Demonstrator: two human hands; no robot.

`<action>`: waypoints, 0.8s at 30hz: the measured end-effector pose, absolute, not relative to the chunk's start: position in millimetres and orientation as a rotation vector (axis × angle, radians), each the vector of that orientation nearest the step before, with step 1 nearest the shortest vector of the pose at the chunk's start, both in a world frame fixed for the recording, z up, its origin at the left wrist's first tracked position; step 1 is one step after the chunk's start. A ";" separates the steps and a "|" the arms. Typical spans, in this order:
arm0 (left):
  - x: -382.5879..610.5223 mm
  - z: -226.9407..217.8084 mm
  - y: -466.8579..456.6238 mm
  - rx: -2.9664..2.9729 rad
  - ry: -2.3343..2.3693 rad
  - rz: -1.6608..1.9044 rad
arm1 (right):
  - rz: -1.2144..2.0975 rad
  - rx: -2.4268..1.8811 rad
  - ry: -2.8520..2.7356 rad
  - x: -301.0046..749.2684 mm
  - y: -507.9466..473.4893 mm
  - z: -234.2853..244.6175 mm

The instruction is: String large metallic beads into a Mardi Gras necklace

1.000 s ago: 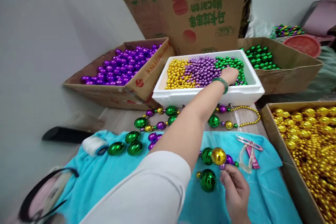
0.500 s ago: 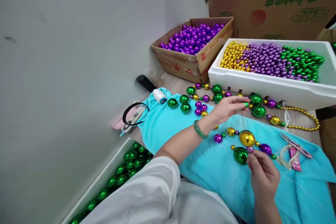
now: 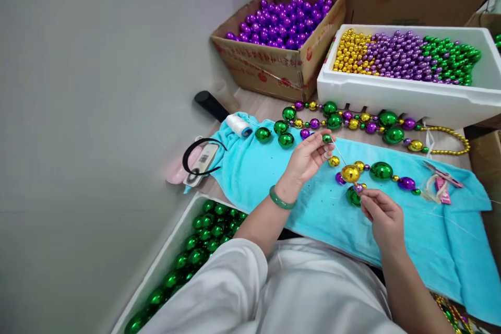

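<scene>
My left hand (image 3: 307, 159) hovers over the turquoise towel (image 3: 274, 177) and pinches a small green bead (image 3: 326, 138) at the tip of a thin needle (image 3: 338, 151). My right hand (image 3: 381, 215) is closed in a pinch on the string just below a big gold ball (image 3: 350, 173). That ball belongs to a half-strung strand (image 3: 381, 171) of green, purple and gold beads lying on the towel. A green bangle sits on my left wrist.
A white foam box (image 3: 407, 96) holds gold, purple and green small beads. A cardboard box of purple balls (image 3: 279, 23) stands behind left. A tray of green balls (image 3: 191, 250) sits by my lap. A finished bead strand (image 3: 360, 122), thread spool (image 3: 238, 125) and pink snips (image 3: 440, 182) lie nearby.
My left hand left the foam box with a small green bead and came back over the towel to the needle. The view swung left and down. My right hand kept its pinch on the strand.
</scene>
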State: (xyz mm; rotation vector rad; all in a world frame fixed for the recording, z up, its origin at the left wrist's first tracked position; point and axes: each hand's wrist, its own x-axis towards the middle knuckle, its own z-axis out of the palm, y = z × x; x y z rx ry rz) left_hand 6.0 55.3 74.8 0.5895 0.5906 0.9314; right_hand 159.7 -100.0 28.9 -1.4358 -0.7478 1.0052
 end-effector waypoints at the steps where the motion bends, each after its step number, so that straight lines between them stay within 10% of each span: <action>1: 4.3 74.3 54.8 0.587 0.593 0.934 | 0.998 -1.444 -0.764 159.5 -101.4 29.4; 24: -5.4 59.2 60.7 0.765 0.695 1.069 | 0.946 -1.571 -0.853 155.9 -96.8 35.4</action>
